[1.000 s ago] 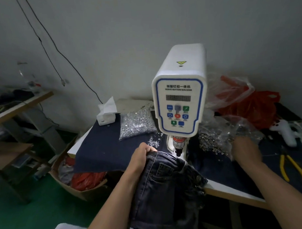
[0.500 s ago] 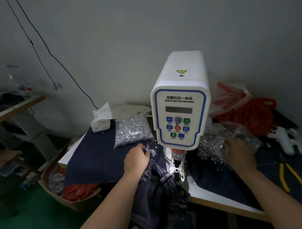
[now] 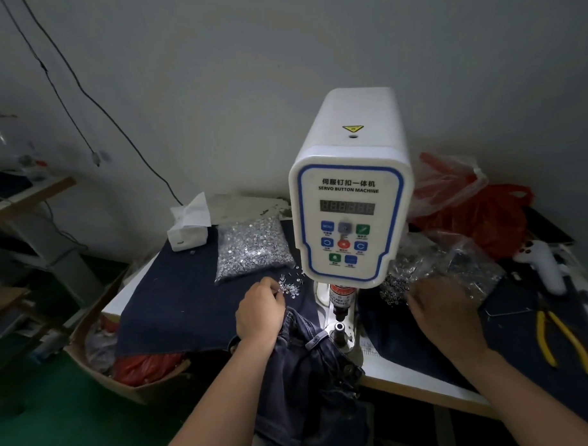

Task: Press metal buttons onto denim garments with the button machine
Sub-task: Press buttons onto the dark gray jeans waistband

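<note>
On the tabletop [image 3: 425, 390], draped in dark cloth [image 3: 175, 310], a white button machine [image 3: 352, 200] is standing upright, its control panel facing the camera. Dark jeans [image 3: 311, 372] are hanging off the near edge, their waistband lying just beside the machine's lower die [image 3: 339, 328]. The left hand [image 3: 260, 312] is resting over the top of the jeans, its fingertips reaching into a small scatter of loose silver studs [image 3: 289, 284]; its grip is curled, but whether it is pinching a stud cannot be told. The right hand [image 3: 439, 309] is lying fingers forward on a clear bag of metal buttons [image 3: 447, 271] to the right of the machine; its grip is hidden. Behind the studs, another bag of silver parts [image 3: 253, 247] is sitting next to a tissue box [image 3: 188, 231]. Yellow pliers [image 3: 563, 340] are lying at far right.
</note>
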